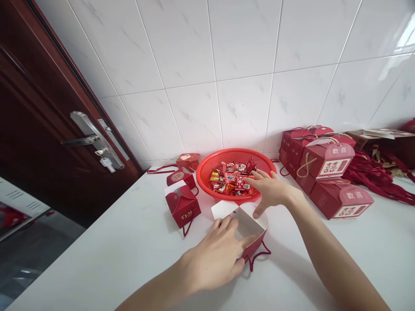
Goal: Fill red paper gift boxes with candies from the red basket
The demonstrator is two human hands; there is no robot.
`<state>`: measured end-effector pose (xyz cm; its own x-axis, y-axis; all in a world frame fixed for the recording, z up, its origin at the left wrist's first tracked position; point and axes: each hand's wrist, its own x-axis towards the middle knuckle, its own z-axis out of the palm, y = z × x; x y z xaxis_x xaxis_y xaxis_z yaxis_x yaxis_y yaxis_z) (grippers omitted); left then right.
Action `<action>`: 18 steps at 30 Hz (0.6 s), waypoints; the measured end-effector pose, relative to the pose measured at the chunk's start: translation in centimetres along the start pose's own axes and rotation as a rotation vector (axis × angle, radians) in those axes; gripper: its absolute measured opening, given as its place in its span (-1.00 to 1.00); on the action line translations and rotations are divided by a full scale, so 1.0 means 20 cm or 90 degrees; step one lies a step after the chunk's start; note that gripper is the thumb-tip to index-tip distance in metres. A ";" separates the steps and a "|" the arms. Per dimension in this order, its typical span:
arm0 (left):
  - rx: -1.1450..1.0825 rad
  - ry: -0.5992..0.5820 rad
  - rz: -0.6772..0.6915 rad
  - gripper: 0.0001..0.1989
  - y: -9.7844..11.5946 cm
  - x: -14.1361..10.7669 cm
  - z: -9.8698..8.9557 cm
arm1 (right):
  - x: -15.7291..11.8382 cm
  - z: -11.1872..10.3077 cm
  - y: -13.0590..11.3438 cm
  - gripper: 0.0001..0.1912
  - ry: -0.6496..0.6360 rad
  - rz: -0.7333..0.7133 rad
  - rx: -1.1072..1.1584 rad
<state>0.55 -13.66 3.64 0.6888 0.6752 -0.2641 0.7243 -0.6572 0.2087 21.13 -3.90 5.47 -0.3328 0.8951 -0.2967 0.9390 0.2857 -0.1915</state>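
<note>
A small red gift box [253, 249] with a white inside stands on the table, its top flaps folded outward. My left hand [220, 252] holds it, some fingers over the left wall, the index finger and thumb at the near wall. A dark red cord handle hangs from the near side. My right hand [272, 190] is open with fingers spread, reaching over the near right rim of a red plastic basket [205, 168]. Wrapped candies [230, 178] lie inside that basket, close to the right fingertips. The right palm hides part of the rim.
Left of the basket stand a dark red box [184, 206] and smaller red boxes [188, 161]. Stacked red boxes [329, 162] with cord handles are at the right, beside red ribbons [368, 175] and a cardboard box [379, 138]. A tiled wall [243, 108] bounds the back; a door [48, 108] is left.
</note>
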 end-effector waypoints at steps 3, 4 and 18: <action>0.045 0.006 0.018 -0.56 0.00 0.01 -0.01 | 0.01 0.01 0.01 0.37 -0.002 -0.002 0.021; 0.047 0.004 0.012 -0.60 0.00 0.02 -0.01 | 0.01 0.01 0.02 0.36 -0.002 -0.003 0.034; -0.201 0.105 0.020 -0.47 -0.27 0.14 -0.31 | 0.18 0.02 0.11 -0.61 0.431 -0.245 0.374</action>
<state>-1.24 -6.10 7.69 0.6882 0.7183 -0.1024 0.6593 -0.5602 0.5015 21.99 -0.14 3.59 -0.3147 0.8360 0.4495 0.5222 0.5480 -0.6535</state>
